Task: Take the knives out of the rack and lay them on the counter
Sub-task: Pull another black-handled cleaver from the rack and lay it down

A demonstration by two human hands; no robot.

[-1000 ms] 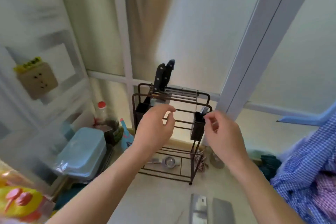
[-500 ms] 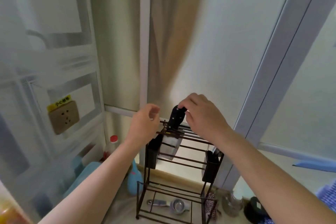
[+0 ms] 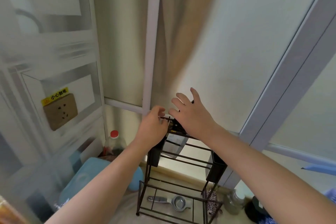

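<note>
A dark wire rack (image 3: pixel 183 160) stands on the counter against the window. One knife is in its top slot, with the wide steel blade (image 3: pixel 174 146) hanging down between the rails. Its black handle (image 3: pixel 192 102) is mostly hidden behind my right hand (image 3: pixel 193 117), which lies over it with the fingers spread apart. My left hand (image 3: pixel 154 129) pinches the rack's top rail at the left corner, just beside the knife. I cannot see a second knife behind the hands.
Black cups hang on the rack's left side (image 3: pixel 154 155) and right side (image 3: pixel 216 171). A metal strainer (image 3: pixel 175 203) lies on its bottom shelf. Left of the rack stand a red-capped bottle (image 3: pixel 114 137) and a blue lidded box (image 3: pixel 85 178). A glass jar (image 3: pixel 234 203) stands at the right.
My view has tilted upward. My right hand went from the rack's right cup up to the knife handle, then spread its fingers. My left hand rose to the top rail.
</note>
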